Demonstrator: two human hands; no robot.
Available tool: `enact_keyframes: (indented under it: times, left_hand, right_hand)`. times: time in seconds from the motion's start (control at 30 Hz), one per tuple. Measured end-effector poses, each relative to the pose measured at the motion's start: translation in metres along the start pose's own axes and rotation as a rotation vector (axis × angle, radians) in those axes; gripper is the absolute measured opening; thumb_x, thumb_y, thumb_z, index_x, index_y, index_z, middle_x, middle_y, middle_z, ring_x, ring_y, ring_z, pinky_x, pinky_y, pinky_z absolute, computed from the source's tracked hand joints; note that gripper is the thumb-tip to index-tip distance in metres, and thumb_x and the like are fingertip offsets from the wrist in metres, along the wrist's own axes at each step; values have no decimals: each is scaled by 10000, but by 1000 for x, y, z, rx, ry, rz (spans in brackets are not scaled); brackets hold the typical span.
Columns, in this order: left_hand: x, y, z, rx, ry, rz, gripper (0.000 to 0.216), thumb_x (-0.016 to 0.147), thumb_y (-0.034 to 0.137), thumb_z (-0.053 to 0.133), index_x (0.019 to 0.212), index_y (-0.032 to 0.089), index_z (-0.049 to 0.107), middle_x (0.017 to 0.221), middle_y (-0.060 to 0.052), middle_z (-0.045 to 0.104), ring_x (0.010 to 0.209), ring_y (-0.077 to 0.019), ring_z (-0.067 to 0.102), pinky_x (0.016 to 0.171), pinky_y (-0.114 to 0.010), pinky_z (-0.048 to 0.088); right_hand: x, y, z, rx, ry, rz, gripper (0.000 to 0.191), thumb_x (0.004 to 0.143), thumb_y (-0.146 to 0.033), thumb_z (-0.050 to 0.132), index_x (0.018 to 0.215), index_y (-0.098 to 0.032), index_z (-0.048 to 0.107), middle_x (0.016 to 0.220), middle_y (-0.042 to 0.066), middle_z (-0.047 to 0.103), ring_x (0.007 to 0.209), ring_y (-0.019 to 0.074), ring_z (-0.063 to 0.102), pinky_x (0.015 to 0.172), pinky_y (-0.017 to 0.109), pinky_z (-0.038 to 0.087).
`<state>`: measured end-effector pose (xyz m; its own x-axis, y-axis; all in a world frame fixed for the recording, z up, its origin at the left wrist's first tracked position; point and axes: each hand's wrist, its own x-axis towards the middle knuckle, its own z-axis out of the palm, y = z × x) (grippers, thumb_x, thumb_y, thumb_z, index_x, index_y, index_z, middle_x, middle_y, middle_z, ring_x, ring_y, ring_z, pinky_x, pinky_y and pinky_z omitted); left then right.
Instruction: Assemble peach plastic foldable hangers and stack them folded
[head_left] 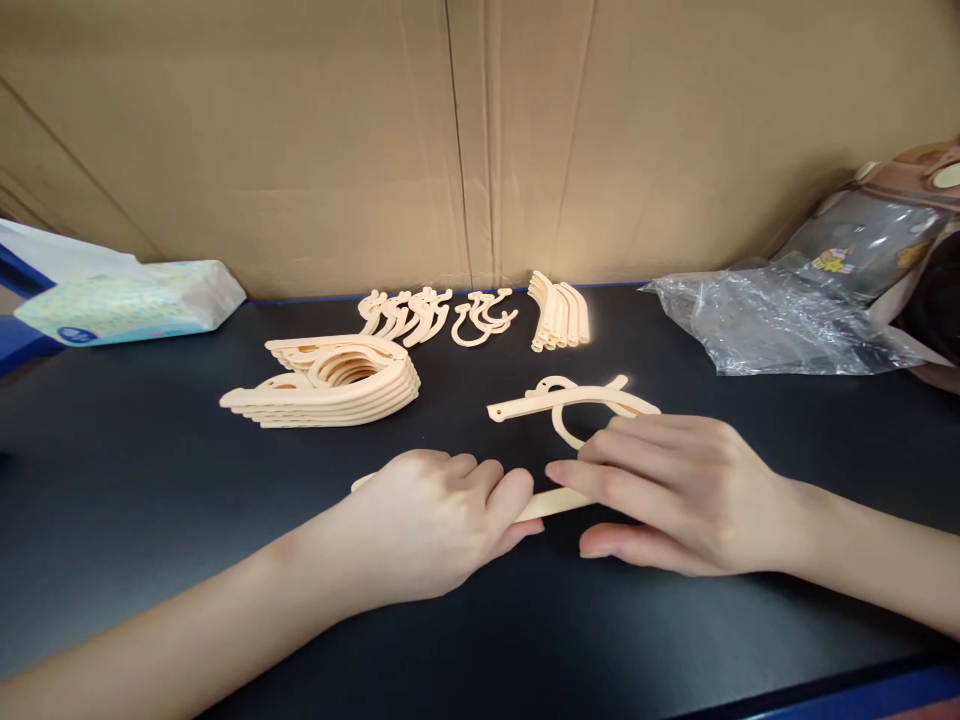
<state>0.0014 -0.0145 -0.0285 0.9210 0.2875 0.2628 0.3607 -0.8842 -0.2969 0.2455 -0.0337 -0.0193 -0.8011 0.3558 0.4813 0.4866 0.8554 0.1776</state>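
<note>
My left hand (pixel 435 520) and my right hand (pixel 675 495) meet at the middle of a black table (pixel 150 520). Both are closed on one long peach plastic strip (pixel 551 503) that lies between them; its left end shows just past my left hand. My right hand's fingers also cover part of a peach hanger-shaped piece (pixel 570 400) with a ring and a bar, lying just behind it.
A stack of several peach hanger bodies (pixel 330 385) lies at centre left. Behind it are hooks (pixel 409 315), looped hooks (pixel 484 315) and curved strips (pixel 559 312). A tissue pack (pixel 127 300) sits far left, crumpled clear plastic (pixel 772 320) far right. A cardboard wall (pixel 480 140) stands behind.
</note>
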Motion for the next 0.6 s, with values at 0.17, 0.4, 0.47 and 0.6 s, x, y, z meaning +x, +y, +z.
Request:
enact_keyframes:
  times: [0.17, 0.4, 0.47, 0.6]
  left_hand:
    - [1, 1, -2, 20, 19, 0, 385, 1053, 291, 242, 730, 205, 434, 531, 52, 473, 380, -137, 462, 397, -303, 289]
    - [2, 0, -4, 80, 57, 29, 353, 1039, 306, 336, 717, 204, 441, 547, 50, 470, 407, -135, 431, 417, -294, 308]
    - [2, -1, -4, 86, 62, 53, 339, 1030, 315, 378, 719, 201, 450, 565, 47, 471, 440, -136, 434, 428, -293, 319]
    - [2, -4, -5, 38, 46, 76, 211, 994, 242, 444, 808, 178, 521, 641, 27, 505, 549, -150, 477, 451, -293, 339]
  right_hand:
    - [0, 13, -6, -56, 39, 98, 343, 1001, -376, 445, 835, -167, 660, 948, 90, 695, 806, 177, 602, 678, 288, 470]
    - [-1, 26, -2, 32, -36, 202, 295, 1001, -317, 451, 941, -179, 705, 1053, 100, 704, 958, 224, 623, 804, 357, 462]
    - [-1, 25, -1, 22, -57, 201, 303, 1007, -314, 436, 952, -177, 700, 993, 91, 710, 898, 209, 635, 783, 348, 452]
    - [-1, 24, 0, -7, -77, 221, 281, 1009, -270, 430, 952, -176, 689, 972, 79, 697, 836, 179, 637, 729, 314, 430]
